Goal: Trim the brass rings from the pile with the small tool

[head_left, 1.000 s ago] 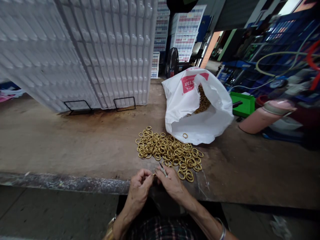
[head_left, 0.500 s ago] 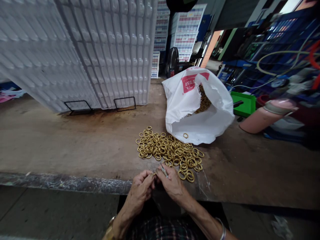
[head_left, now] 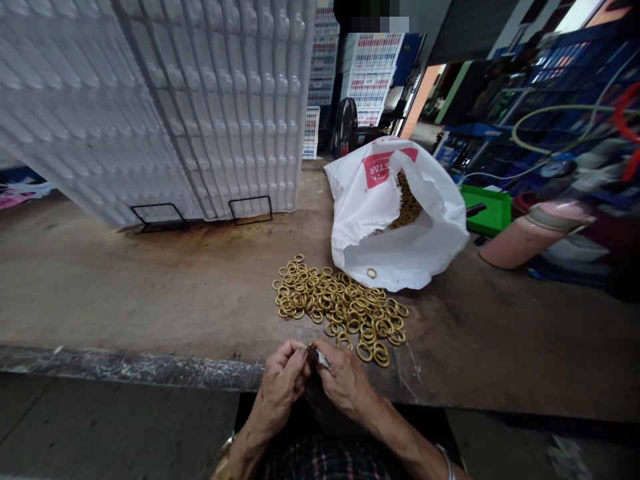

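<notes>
At the table's front edge, my left hand (head_left: 283, 375) is closed in a pinch on a gold-coloured ring (head_left: 308, 347), which mostly hides behind the fingertips. My right hand (head_left: 345, 379) grips a small pointed metal tool (head_left: 323, 361), its tip turned in at the ring. The tool's exact kind is too small to make out. Just beyond both hands lies a loose pile of gold-coloured rings (head_left: 340, 300). Behind the pile a torn white sack (head_left: 353, 213) rests on its side with its mouth toward me; more rings show inside, and one sits on its lip.
Tall clear plastic trays (head_left: 225, 120) stand at the back left in black wire stands (head_left: 250, 208). To the right are a green tray (head_left: 493, 212) and a pink bottle-shaped container (head_left: 525, 239). Stacked white crates (head_left: 373, 73) and a fan (head_left: 345, 127) stand beyond the wooden table (head_left: 125, 287).
The tool in my right hand has swung from pointing up and away to pointing left at the ring. My right hand has shifted slightly down; my left hand stays in place.
</notes>
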Available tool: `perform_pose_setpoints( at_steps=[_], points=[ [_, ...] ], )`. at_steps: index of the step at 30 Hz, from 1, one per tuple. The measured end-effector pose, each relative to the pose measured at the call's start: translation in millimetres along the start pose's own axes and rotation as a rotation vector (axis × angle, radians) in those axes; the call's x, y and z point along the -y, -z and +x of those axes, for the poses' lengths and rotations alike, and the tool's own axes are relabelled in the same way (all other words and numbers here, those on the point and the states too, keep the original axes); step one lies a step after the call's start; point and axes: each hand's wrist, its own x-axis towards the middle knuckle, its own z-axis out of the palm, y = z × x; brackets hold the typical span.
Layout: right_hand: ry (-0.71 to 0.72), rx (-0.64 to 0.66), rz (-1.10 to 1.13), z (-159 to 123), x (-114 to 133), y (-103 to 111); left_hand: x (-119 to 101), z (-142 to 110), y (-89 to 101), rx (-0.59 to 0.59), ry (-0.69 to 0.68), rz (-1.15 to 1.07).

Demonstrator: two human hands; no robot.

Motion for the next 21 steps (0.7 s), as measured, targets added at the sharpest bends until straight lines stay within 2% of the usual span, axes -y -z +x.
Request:
perform_pose_setpoints(
  at_steps=[9, 13, 17, 21],
  points=[
    [0.035, 0.005, -0.091, -0.8, -4.5, -3.7, -0.8, 1.7, -1.4, -0.043, -0.064, 0.18],
    [0.047, 0.015, -0.113, -0.7, -4.7, -3.8, 0.9, 1.7, -0.6, -0.047, -0.135, 0.253],
    [0.025, 0.052, -0.153, -0.3, -2.0, -1.8, 3.2, -1.4, 0.9, -0.045, -0.16, 0.288],
    [-0.03, 0.021, -0.145, 5.7, -2.3, 0.9, 1.2, -12.8, -1.8, -0.016, -0.141, 0.259]
  ],
)
